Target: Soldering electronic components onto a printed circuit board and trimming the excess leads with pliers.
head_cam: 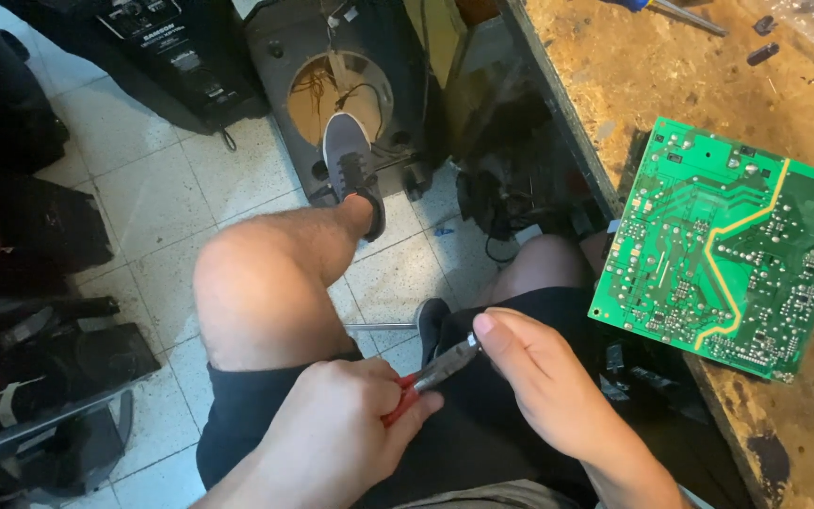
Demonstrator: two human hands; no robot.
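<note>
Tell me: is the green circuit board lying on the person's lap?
No. The circuit board lies on the wooden bench, while the left hand and right hand hold pliers over the lap.

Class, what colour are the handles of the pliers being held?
Red, seen in the head view: the pliers show red handles inside the left hand.

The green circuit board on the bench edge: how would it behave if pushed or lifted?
The circuit board is flat and probably stiff and light. One corner overhangs the bench edge, so a push might tip it off. Its solder points could likely snag fingers.
</note>
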